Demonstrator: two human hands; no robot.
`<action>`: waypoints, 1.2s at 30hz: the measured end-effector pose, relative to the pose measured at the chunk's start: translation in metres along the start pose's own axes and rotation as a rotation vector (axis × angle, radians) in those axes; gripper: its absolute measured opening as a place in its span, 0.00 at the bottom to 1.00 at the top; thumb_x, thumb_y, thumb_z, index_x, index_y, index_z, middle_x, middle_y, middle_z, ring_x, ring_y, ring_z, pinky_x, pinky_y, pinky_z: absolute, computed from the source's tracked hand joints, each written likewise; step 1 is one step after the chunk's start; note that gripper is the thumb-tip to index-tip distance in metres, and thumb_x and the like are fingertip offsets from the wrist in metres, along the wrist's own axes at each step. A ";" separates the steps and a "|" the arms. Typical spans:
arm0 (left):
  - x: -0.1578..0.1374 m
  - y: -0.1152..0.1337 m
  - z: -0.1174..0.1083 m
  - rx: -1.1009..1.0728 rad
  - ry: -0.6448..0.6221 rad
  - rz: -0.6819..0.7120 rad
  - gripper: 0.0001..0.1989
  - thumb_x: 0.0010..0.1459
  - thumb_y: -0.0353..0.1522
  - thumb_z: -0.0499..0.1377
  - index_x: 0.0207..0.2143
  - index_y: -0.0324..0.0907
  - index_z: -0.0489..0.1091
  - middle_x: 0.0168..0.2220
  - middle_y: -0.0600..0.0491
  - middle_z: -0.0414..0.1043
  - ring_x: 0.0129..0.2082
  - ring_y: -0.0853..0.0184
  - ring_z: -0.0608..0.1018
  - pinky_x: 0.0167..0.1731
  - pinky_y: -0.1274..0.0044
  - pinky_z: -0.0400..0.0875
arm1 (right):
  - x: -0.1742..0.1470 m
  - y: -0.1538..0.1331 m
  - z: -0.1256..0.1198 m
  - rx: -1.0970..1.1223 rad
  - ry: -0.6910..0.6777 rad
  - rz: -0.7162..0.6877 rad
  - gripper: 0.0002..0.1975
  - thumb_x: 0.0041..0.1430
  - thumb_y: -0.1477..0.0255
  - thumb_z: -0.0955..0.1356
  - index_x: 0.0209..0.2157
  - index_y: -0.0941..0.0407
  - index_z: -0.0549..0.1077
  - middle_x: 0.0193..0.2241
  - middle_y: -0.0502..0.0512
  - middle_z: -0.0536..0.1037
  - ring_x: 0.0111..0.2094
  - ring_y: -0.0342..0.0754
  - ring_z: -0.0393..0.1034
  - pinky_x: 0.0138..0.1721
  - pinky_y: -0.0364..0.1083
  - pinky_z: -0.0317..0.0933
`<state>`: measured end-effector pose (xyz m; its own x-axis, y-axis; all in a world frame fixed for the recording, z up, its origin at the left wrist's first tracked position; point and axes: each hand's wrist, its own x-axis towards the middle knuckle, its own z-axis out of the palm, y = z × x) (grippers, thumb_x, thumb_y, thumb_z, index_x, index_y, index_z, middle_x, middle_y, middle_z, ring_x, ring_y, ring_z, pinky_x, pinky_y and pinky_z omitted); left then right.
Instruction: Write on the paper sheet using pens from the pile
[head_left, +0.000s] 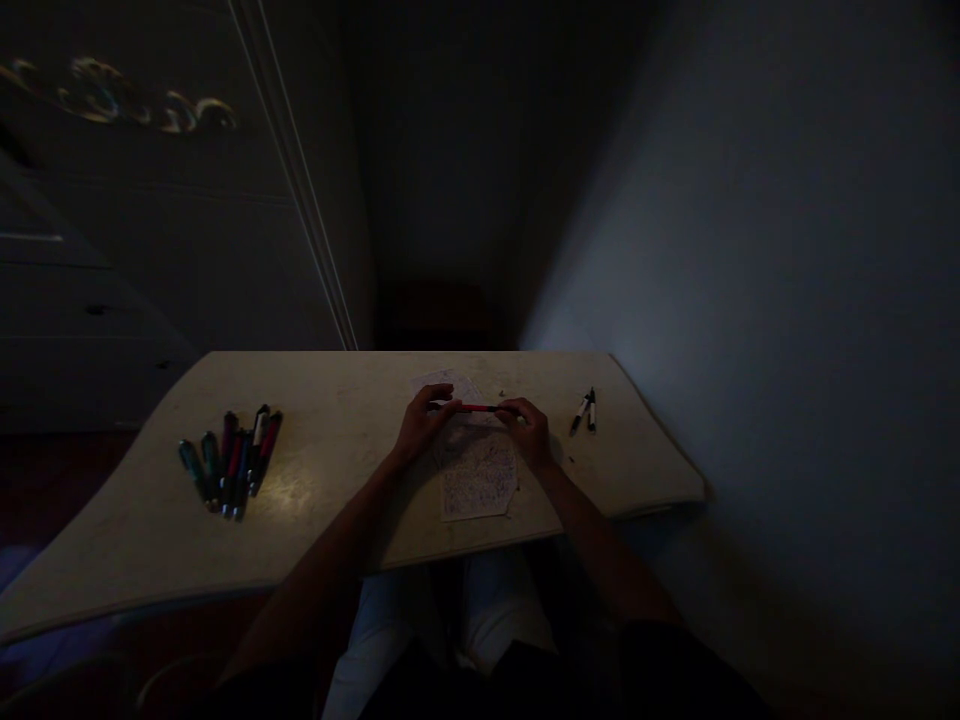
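Note:
A red and black pen (476, 408) is held level between my two hands, over the middle of the table. My left hand (426, 422) pinches its left end between thumb and fingers. At the other end, the fingers of my right hand (529, 430) close on the black part. Beneath my hands lies a sheet of paper (478, 485) covered in scribbles, and part of a second paper (469, 386) shows behind them. The dim light hides the finer details of the pen.
Several pens (232, 465) in green, red, blue and black lie grouped on the left of the white table (337, 530). Two white and black pens (585, 411) rest at the right. A wall (787, 300) borders the right side; a dark cabinet (187, 230) stands at the left.

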<state>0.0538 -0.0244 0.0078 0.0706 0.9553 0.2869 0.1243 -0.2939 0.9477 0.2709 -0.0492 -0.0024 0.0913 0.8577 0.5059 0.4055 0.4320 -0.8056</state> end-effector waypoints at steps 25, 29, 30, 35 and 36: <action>-0.004 -0.005 -0.001 0.175 -0.117 0.084 0.20 0.61 0.46 0.56 0.47 0.42 0.72 0.43 0.46 0.75 0.41 0.61 0.77 0.39 0.71 0.71 | 0.000 0.003 -0.002 0.053 -0.026 0.037 0.10 0.53 0.61 0.74 0.32 0.54 0.79 0.32 0.54 0.81 0.35 0.50 0.75 0.38 0.48 0.68; -0.002 -0.006 -0.002 0.269 -0.191 0.175 0.19 0.63 0.46 0.53 0.35 0.43 0.76 0.35 0.48 0.75 0.38 0.61 0.76 0.41 0.71 0.69 | 0.000 0.006 -0.002 0.082 0.007 0.059 0.10 0.52 0.62 0.74 0.32 0.54 0.80 0.32 0.55 0.82 0.35 0.51 0.76 0.39 0.48 0.69; -0.001 -0.006 -0.002 0.282 -0.206 0.204 0.19 0.63 0.46 0.54 0.32 0.43 0.76 0.33 0.48 0.75 0.37 0.61 0.75 0.41 0.71 0.69 | 0.000 0.006 -0.001 0.084 0.013 0.066 0.10 0.52 0.62 0.74 0.32 0.54 0.80 0.33 0.55 0.82 0.35 0.51 0.76 0.39 0.48 0.69; 0.001 -0.009 -0.001 0.285 -0.162 0.260 0.15 0.59 0.44 0.60 0.28 0.42 0.75 0.29 0.50 0.73 0.33 0.63 0.74 0.37 0.72 0.69 | -0.001 0.007 -0.001 0.081 0.031 0.083 0.10 0.50 0.62 0.75 0.31 0.54 0.81 0.32 0.55 0.83 0.35 0.51 0.77 0.40 0.48 0.69; 0.001 -0.010 -0.002 0.281 -0.154 0.273 0.14 0.59 0.43 0.61 0.28 0.42 0.75 0.30 0.51 0.73 0.34 0.64 0.75 0.38 0.72 0.70 | -0.002 0.007 -0.001 0.080 0.027 0.088 0.10 0.50 0.62 0.75 0.31 0.54 0.81 0.32 0.55 0.83 0.35 0.51 0.77 0.39 0.48 0.69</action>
<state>0.0511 -0.0201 -0.0007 0.2830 0.8317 0.4777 0.3437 -0.5529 0.7590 0.2748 -0.0479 -0.0085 0.1485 0.8857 0.4399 0.3206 0.3777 -0.8686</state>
